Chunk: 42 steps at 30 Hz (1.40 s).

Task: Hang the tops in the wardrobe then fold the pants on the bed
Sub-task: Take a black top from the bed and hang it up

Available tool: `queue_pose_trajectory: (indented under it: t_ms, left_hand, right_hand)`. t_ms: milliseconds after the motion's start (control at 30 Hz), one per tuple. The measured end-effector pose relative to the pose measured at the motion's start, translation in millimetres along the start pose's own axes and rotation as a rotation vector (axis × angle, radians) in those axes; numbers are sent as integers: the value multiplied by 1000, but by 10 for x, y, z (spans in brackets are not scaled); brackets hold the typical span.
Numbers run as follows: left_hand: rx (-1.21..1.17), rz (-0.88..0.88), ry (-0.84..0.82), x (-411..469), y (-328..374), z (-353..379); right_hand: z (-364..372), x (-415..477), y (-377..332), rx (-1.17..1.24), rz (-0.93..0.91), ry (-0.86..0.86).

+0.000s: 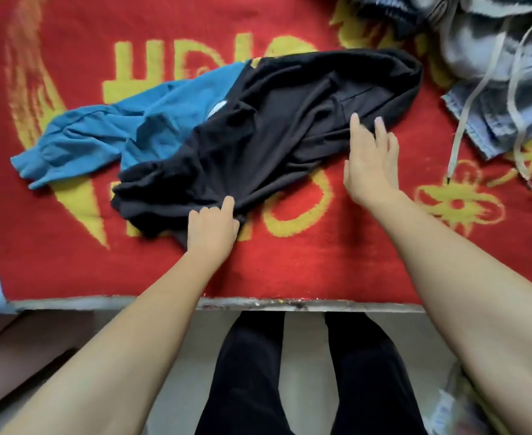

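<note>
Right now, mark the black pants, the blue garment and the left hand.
black pants [274,130]: head view, on the flat middle of the fabric.
blue garment [101,133]: head view, on its creased middle, left of the pants.
left hand [211,230]: head view, on the back of the hand.

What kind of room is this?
Probably a bedroom. A red and yellow patterned blanket covers what looks like a bed. Loose clothes lie on it: black fabric pants, a blue cotton garment and a heap of grey and denim clothes.
</note>
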<state>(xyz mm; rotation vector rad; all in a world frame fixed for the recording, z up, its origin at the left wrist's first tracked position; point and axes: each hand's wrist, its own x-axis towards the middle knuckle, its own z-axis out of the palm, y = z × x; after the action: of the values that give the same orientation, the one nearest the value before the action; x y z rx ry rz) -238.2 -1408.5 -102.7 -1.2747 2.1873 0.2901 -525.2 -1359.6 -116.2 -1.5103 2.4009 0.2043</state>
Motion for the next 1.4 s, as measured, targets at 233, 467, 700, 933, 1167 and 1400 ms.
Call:
queue_pose_trajectory:
  t_ms: [233,467,700,933,1167,1400]
  left_hand:
    - [-9,32,-229,-708,164,389]
    - [-39,133,99,-600,282,333]
    - [-321,-146,317,-89,450,-5]
    - [-516,-118,100,-430,714,-42]
    - [-942,-110,475,-261,885,-654]
    - [-970,-229,520,-38,989,-820]
  right_hand:
    - [239,-814,-36,-136,-246,-303]
    - [222,-956,112,468,341,-170]
    - [-94,-262,34,838,447,65]
    - [-736,108,23,1771,657,-100]
    - [-1555,596,532,1123,48,818]
    - [-1369,26,340,129,-431,329]
